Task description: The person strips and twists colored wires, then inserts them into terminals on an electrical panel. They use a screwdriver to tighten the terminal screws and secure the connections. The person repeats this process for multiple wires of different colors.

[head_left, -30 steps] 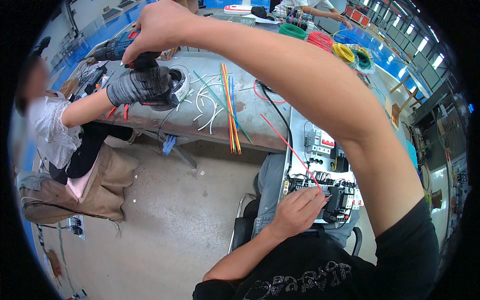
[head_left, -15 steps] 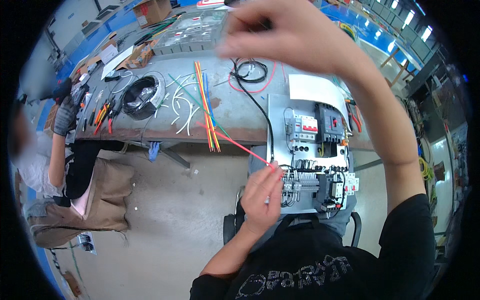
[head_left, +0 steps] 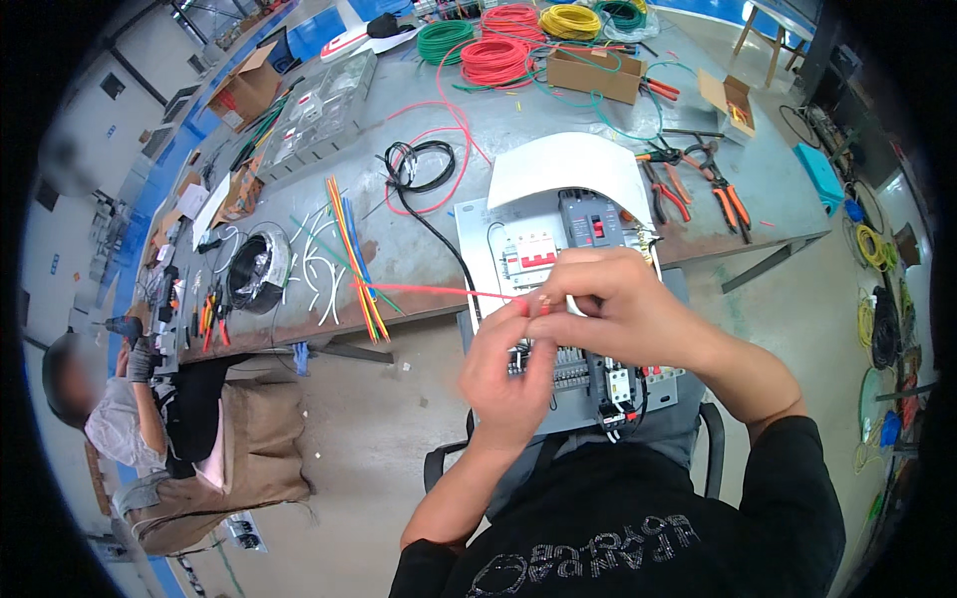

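A thin red wire (head_left: 429, 290) runs leftward from my left hand (head_left: 503, 374), whose fingers and thumb pinch it close to one end. My right hand (head_left: 628, 309) meets it at that end, thumb and fingers closed together; a tiny object shows at the fingertips, too small to name. Both hands hover over a metal mounting plate (head_left: 477, 217) resting on my lap against the table edge. It carries a white circuit breaker with red levers (head_left: 536, 251), a larger dark breaker (head_left: 590, 217) and terminal blocks (head_left: 570, 375), partly hidden by my hands.
On the table (head_left: 419, 229) lie coloured wire strips (head_left: 357, 259), a black cable coil (head_left: 257, 269), pliers (head_left: 730, 199) and red wire coils (head_left: 495, 62). A curved white sheet (head_left: 563, 171) covers the plate's far end. At the left another person (head_left: 135, 429) works at the table.
My right hand has come down from above the table to my left hand at the wire's end. The view has shifted, showing more of the table's right side.
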